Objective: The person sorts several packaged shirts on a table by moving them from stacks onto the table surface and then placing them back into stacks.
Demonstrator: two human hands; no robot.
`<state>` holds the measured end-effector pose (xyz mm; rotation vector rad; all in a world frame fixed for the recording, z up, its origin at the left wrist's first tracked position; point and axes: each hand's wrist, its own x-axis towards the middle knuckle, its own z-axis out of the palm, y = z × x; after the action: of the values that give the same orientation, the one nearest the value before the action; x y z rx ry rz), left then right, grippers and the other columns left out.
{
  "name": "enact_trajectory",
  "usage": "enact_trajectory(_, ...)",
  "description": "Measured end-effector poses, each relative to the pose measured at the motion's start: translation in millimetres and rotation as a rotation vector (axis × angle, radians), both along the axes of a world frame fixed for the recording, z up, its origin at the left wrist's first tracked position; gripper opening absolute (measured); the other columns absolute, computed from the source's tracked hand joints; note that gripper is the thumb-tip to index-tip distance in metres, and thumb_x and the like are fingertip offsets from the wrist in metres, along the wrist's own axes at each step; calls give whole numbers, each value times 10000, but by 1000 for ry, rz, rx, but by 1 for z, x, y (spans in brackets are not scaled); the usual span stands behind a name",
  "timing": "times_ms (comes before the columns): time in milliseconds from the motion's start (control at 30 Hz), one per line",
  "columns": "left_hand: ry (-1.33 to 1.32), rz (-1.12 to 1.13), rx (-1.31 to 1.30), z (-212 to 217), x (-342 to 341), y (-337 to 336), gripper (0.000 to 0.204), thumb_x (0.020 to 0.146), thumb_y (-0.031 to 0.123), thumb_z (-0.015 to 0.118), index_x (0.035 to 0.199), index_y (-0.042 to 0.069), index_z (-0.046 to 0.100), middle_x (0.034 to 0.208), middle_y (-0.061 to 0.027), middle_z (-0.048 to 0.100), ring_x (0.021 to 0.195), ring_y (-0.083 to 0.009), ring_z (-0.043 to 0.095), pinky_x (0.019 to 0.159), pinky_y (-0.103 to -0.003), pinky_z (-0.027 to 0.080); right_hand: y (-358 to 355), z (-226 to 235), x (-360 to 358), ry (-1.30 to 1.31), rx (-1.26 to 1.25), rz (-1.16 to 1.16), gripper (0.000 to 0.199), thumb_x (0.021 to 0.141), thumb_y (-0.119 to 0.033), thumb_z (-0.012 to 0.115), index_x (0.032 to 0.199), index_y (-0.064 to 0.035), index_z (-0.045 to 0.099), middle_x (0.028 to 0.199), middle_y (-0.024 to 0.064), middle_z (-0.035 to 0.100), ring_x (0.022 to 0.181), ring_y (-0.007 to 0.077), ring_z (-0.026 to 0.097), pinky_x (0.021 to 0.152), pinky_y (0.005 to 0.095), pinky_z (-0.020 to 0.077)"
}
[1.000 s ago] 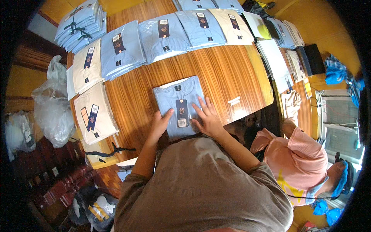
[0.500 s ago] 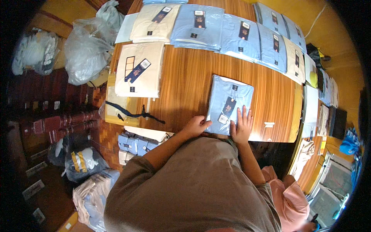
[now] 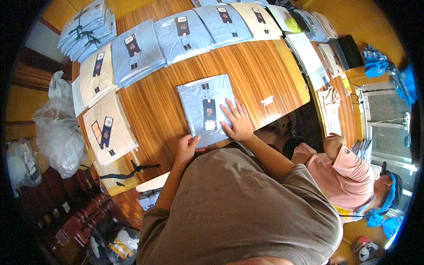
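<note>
A folded light-blue shirt in a clear plastic bag (image 3: 194,106) lies on the wooden table in front of me, with a dark hang tag (image 3: 209,110) on it. My left hand (image 3: 187,149) is closed at its near left corner, thumb on top and the other fingers curled at the edge. My right hand (image 3: 238,121) rests flat on its right side, fingers spread. Left of it lies a bagged cream shirt (image 3: 119,132) with a dark tag. A black cord (image 3: 132,171) lies at the table's near left corner.
Stacks of bagged blue shirts (image 3: 176,46) and a cream one (image 3: 267,31) line the table's far side. A tied blue pile (image 3: 90,26) stands far left. A small white piece (image 3: 267,100) lies on the right. Clear plastic bags (image 3: 57,132) hang left; a person in pink (image 3: 344,176) sits right.
My view has turned toward the right, so the seated person and the tied blue pile now show. The right hand still lies on the bagged shirt, and the left stays at its near corner.
</note>
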<state>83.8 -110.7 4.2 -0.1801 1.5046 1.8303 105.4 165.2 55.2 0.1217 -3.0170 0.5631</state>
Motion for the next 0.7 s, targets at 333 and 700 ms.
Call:
enact_trajectory(333,20,15,-144,30,-5,11,314,1091,238,544,1285,-8,536,1036,-166,697,719,-239,717,543,-322,589,8,-24,-16,-28,-1383,-498,604,942,-310,771,1400,20,554,1549,206,488,1338,324,542,1126,436,428)
enact_trajectory(700,757,-78,-771,64,-46,50,424,986,285,686,1310,19,625,1184,-211,694,1031,-335,692,928,-432,552,92,58,-58,-414,-809,-183,296,1006,-208,707,1216,1,699,1055,145,764,955,205,688,872,352,545)
